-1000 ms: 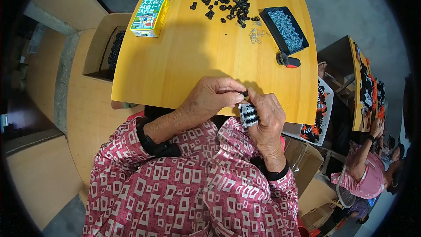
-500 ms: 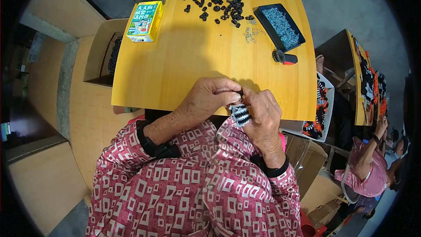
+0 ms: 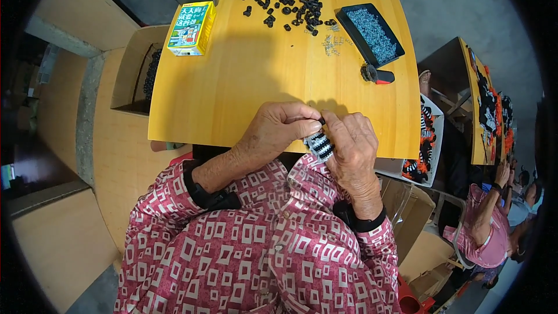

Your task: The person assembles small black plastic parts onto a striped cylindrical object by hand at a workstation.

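Both of my hands meet just above the table's near edge. My left hand point(image 3: 282, 125) pinches a small black part point(image 3: 321, 121) between thumb and forefinger. Against it works my right hand point(image 3: 353, 142), its fingers curled around a small black-and-white striped knitted piece point(image 3: 318, 147). This piece hangs below the fingertips, touching the black part's lower side as far as I can see. The right fingertips partly hide where the two meet.
On the table point(image 3: 232, 93) lie scattered small black parts point(image 3: 285, 0), a black tray point(image 3: 386, 61) of tiny clear pieces, a black-and-red tool point(image 3: 381, 75) and a yellow box point(image 3: 192, 29). A white bin point(image 3: 433, 166) stands to the right. Beyond it, a person point(image 3: 482, 221) works.
The right hand has turned and shifted slightly right, its fingers lifting a little. The striped piece now sits higher and more tilted. My left hand has hardly moved.
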`<state>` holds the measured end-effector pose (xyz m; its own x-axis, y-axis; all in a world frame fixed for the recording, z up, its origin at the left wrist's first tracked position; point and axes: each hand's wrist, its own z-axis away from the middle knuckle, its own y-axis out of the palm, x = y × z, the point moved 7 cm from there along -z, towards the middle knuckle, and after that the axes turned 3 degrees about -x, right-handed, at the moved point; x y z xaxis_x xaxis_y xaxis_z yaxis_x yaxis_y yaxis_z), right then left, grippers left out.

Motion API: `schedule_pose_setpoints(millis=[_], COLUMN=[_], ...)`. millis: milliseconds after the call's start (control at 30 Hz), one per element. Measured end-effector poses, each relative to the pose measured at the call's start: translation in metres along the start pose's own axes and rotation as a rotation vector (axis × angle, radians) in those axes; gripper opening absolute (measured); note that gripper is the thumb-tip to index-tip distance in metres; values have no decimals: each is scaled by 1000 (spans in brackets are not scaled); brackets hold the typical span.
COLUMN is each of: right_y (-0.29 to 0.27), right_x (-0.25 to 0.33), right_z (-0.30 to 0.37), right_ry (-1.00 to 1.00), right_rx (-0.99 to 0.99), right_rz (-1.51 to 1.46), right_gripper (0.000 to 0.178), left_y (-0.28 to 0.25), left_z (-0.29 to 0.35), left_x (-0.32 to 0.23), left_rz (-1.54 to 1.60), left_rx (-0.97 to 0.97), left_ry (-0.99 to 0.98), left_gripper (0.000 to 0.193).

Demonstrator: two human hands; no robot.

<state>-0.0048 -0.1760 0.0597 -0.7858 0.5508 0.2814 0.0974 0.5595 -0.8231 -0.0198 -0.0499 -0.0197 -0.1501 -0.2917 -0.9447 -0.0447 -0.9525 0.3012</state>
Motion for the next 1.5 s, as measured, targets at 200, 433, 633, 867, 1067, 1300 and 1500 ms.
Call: schedule_pose_setpoints(millis=[200,433,633,867,1067,1300,1500], right_y=[-3,-1,3,7,11,10,8], right_x=[2,5,5,1,3,3,2], right_z=[2,1,2,3,1,0,3], right_ry=[-96,-100,-104,-180,-177,-158,-247], right_rx=[-25,-21,-11,21,39,-4,31], right_rz=[18,35,43,27,42,28,64], right_gripper=[41,38,35,34,28,23,17], left_y=[4,1,-1,-1,-3,-2,-2], left_z=[2,2,2,0,1,1,-3], left_x=[-7,4,1,2,0,3,5], left_rz=[-133,-113,-186,-261,-267,-244,-293], left_rx=[33,102,23,3,-2,-13,36], left_ry=[24,-67,-23,9,18,16,-9], left_gripper=[23,24,19,18,17,17,20])
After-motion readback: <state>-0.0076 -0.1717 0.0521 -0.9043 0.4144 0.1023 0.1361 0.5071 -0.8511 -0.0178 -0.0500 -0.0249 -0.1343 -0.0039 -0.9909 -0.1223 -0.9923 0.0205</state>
